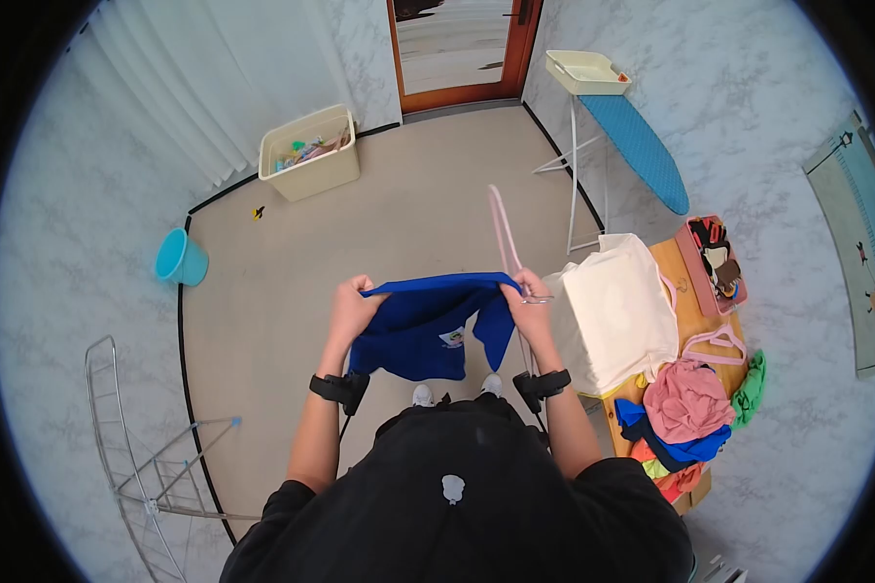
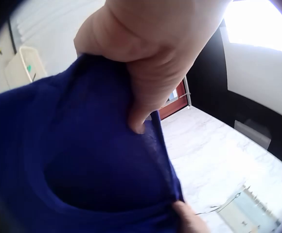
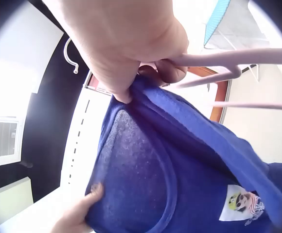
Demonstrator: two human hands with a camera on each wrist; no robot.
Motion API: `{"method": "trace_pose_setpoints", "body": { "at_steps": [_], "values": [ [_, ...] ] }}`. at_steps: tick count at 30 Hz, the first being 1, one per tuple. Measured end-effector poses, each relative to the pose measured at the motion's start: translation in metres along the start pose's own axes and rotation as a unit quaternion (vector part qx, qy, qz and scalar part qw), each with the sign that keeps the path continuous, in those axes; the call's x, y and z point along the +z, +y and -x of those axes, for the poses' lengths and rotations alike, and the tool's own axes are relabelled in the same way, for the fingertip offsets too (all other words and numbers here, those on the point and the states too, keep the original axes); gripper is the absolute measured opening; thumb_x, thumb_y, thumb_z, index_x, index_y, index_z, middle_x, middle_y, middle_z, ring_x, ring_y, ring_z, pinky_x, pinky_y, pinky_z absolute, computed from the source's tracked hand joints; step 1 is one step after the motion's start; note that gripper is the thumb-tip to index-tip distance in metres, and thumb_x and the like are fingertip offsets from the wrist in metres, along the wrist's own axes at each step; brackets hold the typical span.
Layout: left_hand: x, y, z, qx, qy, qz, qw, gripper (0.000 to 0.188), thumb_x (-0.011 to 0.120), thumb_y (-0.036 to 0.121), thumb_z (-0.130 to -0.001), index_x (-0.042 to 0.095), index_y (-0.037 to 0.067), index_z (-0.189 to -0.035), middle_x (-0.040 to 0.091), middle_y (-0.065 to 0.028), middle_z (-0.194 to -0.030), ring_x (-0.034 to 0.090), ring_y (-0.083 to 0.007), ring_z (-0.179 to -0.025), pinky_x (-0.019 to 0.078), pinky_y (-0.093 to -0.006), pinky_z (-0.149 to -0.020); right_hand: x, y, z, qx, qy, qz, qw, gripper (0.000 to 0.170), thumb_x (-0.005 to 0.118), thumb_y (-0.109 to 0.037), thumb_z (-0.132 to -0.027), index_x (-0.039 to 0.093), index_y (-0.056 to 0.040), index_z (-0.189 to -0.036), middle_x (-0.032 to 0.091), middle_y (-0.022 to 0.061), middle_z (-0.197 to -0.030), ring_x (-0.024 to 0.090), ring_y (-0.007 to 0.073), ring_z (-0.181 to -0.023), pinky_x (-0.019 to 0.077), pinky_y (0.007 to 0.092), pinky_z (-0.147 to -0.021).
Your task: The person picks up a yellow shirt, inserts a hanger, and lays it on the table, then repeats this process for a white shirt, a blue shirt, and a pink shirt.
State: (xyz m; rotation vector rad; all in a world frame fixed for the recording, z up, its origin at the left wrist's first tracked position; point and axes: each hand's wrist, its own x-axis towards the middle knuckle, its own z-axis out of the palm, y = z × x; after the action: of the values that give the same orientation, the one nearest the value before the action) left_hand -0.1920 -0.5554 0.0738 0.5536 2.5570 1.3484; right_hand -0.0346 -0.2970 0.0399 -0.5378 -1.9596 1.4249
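Observation:
A blue T-shirt (image 1: 423, 335) with a small printed picture is stretched between both hands in front of the body. Its curved neckline shows in the wrist views. My left hand (image 1: 353, 311) pinches the cloth at the upper left, thumb (image 2: 140, 124) on the near side. At the upper right, my right hand (image 1: 532, 309) grips the shirt's edge together with a pink clothes hanger (image 1: 503, 228). The hanger's long arms stick out past that hand in the right wrist view, and its metal hook (image 3: 69, 57) shows on the other side.
A cream cloth bag (image 1: 617, 316) stands on the wooden table (image 1: 666, 260) at the right, beside piled clothes (image 1: 688, 401), another pink hanger (image 1: 715, 344) and a pink box (image 1: 715, 267). Farther off are an ironing board (image 1: 637, 146), cream bin (image 1: 311, 175), blue bucket (image 1: 182, 257) and metal drying rack (image 1: 151, 486).

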Motion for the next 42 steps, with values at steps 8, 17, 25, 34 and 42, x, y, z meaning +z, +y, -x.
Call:
{"method": "trace_pose_setpoints", "body": {
  "at_steps": [8, 17, 25, 34, 42],
  "values": [
    [-0.007, 0.009, -0.006, 0.012, 0.075, -0.051, 0.996, 0.023, 0.076, 0.013, -0.071, 0.055, 0.003, -0.069, 0.053, -0.0092, -0.056, 0.049, -0.0186, -0.051, 0.042, -0.0331, -0.052, -0.015, -0.01, -0.014, 0.013, -0.03, 0.037, 0.999, 0.02, 0.074, -0.009, -0.077, 0.056, -0.0015, -0.074, 0.047, -0.0003, -0.061, 0.043, 0.0075, -0.058, 0.0343, 0.0232, -0.052],
    [0.04, 0.048, -0.002, 0.217, 0.024, -0.082, 0.972, 0.023, 0.074, 0.018, -0.076, 0.061, 0.007, -0.092, 0.059, -0.0109, -0.08, 0.058, -0.0258, -0.075, 0.0483, -0.0355, -0.07, 0.019, -0.064, -0.004, 0.016, -0.18, -0.058, 0.982, 0.025, 0.071, -0.011, -0.083, 0.053, -0.0001, -0.072, 0.045, 0.0005, -0.066, 0.039, 0.0078, -0.06, 0.032, 0.0255, -0.053],
    [0.061, 0.052, -0.015, 0.124, -0.125, 0.237, 0.955, 0.013, 0.066, 0.007, -0.08, 0.054, 0.003, -0.083, 0.053, -0.001, -0.073, 0.052, -0.0117, -0.07, 0.0437, -0.0275, -0.067, 0.018, -0.072, -0.01, -0.009, -0.204, -0.077, 0.976, 0.026, 0.068, -0.015, -0.089, 0.052, -0.0029, -0.073, 0.044, -0.0046, -0.068, 0.038, 0.0046, -0.066, 0.0316, 0.0223, -0.057],
    [0.06, 0.037, -0.025, -0.028, -0.069, 0.223, 0.972, 0.014, 0.054, 0.002, -0.079, 0.047, 0.01, -0.07, 0.043, 0.0066, -0.067, 0.039, -0.0042, -0.062, 0.0317, -0.0237, -0.053, 0.004, -0.058, -0.001, 0.012, -0.038, -0.125, 0.991, 0.025, 0.058, -0.012, -0.092, 0.065, -0.0054, -0.116, 0.049, -0.002, -0.066, 0.04, 0.0061, -0.057, 0.0359, 0.0233, -0.052],
    [0.047, 0.026, -0.054, -0.189, 0.185, 0.431, 0.863, 0.004, 0.052, 0.004, -0.084, 0.056, 0.005, -0.084, 0.056, -0.0004, -0.072, 0.052, -0.0098, -0.061, 0.0435, -0.0265, -0.055, -0.017, -0.061, 0.039, -0.007, -0.215, 0.029, 0.976, 0.026, 0.058, -0.01, -0.092, 0.065, -0.0007, -0.115, 0.065, 0.0045, -0.075, 0.052, 0.006, -0.063, 0.0431, 0.0235, -0.056]
  ]
}}
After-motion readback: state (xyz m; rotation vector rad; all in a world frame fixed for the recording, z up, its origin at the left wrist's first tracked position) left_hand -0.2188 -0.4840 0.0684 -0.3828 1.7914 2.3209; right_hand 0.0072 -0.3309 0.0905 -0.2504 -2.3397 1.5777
